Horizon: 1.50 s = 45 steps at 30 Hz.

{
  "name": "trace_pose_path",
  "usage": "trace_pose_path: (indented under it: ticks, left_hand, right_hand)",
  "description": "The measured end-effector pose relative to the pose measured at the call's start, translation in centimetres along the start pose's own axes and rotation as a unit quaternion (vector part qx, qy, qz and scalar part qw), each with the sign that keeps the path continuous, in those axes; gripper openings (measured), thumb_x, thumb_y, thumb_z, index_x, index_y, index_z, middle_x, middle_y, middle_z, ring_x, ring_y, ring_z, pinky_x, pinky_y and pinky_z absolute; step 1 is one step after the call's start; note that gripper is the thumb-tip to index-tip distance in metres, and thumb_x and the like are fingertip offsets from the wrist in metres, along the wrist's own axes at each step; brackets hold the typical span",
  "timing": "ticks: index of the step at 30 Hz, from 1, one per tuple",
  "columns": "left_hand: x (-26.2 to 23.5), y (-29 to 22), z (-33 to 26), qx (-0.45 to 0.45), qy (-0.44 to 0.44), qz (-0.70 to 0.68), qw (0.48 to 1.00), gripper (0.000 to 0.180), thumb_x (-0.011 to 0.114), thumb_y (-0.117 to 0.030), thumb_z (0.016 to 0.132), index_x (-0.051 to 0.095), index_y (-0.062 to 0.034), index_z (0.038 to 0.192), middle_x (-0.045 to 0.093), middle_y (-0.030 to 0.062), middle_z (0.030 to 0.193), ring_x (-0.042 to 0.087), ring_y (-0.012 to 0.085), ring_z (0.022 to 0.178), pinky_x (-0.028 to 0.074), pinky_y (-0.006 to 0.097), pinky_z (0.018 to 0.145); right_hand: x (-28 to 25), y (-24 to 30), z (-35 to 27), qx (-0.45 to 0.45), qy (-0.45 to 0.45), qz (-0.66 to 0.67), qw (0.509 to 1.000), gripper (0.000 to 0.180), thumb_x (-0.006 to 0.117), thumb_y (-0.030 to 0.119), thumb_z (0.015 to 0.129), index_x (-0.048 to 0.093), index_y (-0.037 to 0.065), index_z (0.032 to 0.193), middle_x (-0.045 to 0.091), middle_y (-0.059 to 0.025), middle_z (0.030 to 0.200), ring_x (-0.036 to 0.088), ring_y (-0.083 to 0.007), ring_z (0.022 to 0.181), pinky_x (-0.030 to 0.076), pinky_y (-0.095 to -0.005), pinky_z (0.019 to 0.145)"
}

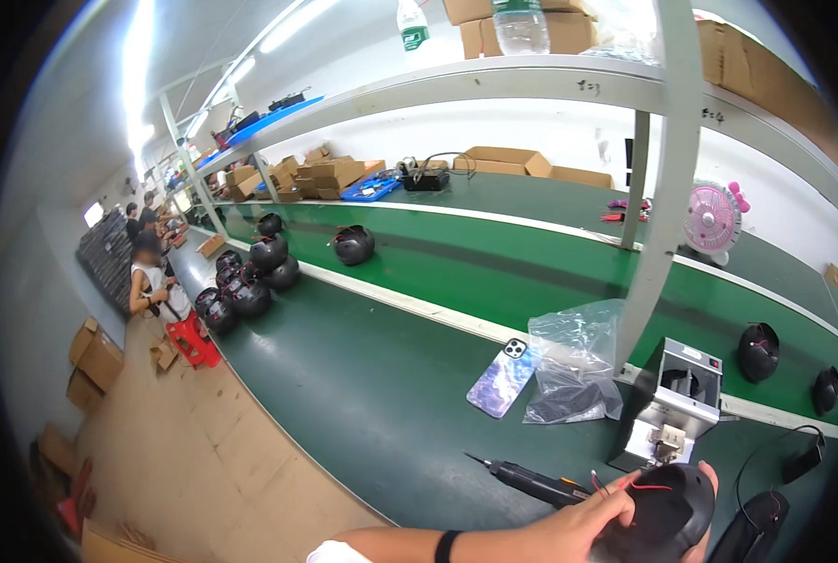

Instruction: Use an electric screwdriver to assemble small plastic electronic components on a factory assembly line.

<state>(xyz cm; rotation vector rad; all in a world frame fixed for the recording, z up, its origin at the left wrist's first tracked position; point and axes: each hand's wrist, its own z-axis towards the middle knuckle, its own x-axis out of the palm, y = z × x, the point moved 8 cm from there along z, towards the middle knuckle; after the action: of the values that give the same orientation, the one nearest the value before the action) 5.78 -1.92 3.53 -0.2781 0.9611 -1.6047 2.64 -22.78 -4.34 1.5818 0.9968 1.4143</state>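
Gripping a black round shell (674,516), left hand (595,522) and right hand (709,477) have fingers (616,507) partly curled.

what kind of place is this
Most likely a factory assembly line: round black shells sit along a long green belt, and a screwdriver lies on the workbench beside it.

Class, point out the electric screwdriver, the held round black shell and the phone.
Electric screwdriver (531,482), head view: black body.
Round black shell (674,511), head view: curved outer surface.
Phone (500,381), head view: patterned back.
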Motion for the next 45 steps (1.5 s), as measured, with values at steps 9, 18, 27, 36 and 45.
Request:
trace_pose_path:
  ticks: [9, 18, 27, 36, 45]
  left_hand:
    - [-2.6, 11.2, -5.5, -0.125, 0.356, 0.324, 0.867, 0.077, 0.078, -0.037, 0.083, 0.044, -0.0174, 0.149, 0.057, 0.0123, 0.114, 0.058, 0.0336, 0.109, 0.048, 0.044, 0.092]
    - [-7.1, 5.0, 5.3, 0.052, 0.059, 0.213, 0.974, 0.056, 0.067, 0.001, 0.075, 0.048, -0.0011, 0.128, 0.061, 0.0167, 0.108, 0.062, 0.0252, 0.093, 0.051, 0.035, 0.083]
    - [4.7, 5.0, 14.1, -0.107, -0.044, -0.317, 0.941, 0.093, 0.044, -0.098, 0.069, 0.05, -0.0095, 0.096, 0.047, -0.0012, 0.056, 0.05, 0.0145, 0.046, 0.05, 0.033, 0.05]
    - [6.1, 6.7, 12.6, -0.287, -0.072, -0.304, 0.906, 0.108, 0.031, -0.103, 0.066, 0.056, -0.0058, 0.104, 0.041, -0.0034, 0.051, 0.043, 0.0141, 0.039, 0.042, 0.032, 0.041]
    - [0.8, -2.2, 11.5, -0.119, 0.047, -0.398, 0.908, 0.067, 0.06, -0.068, 0.088, 0.054, -0.0049, 0.108, 0.058, 0.0082, 0.072, 0.06, 0.0269, 0.062, 0.051, 0.048, 0.061]
  right_hand:
    - [-13.0, -3.1, -6.0, 0.005, -0.144, 0.313, 0.939, 0.075, 0.069, 0.034, 0.088, 0.039, 0.003, 0.15, 0.05, -0.0166, 0.144, 0.055, -0.0296, 0.122, 0.046, -0.041, 0.1]
    - [-2.7, -2.2, -3.0, 0.082, 0.063, -0.001, 0.995, 0.091, 0.087, 0.027, 0.078, 0.034, 0.004, 0.148, 0.047, -0.0136, 0.144, 0.045, -0.0214, 0.135, 0.036, -0.0374, 0.115]
    - [-0.7, -1.9, -0.9, 0.032, 0.068, -0.247, 0.966, 0.107, 0.091, 0.05, 0.067, 0.036, 0.001, 0.145, 0.054, -0.022, 0.136, 0.056, -0.0346, 0.126, 0.046, -0.04, 0.106]
    - [-0.2, -1.4, -0.6, -0.038, 0.045, -0.268, 0.962, 0.106, 0.091, 0.049, 0.066, 0.037, 0.0, 0.144, 0.049, -0.0199, 0.135, 0.051, -0.0349, 0.127, 0.042, -0.0414, 0.107]
    - [-0.3, -2.6, -0.8, -0.012, 0.032, -0.202, 0.979, 0.108, 0.095, 0.042, 0.063, 0.036, 0.002, 0.145, 0.049, -0.0186, 0.133, 0.053, -0.0319, 0.124, 0.045, -0.0409, 0.105]
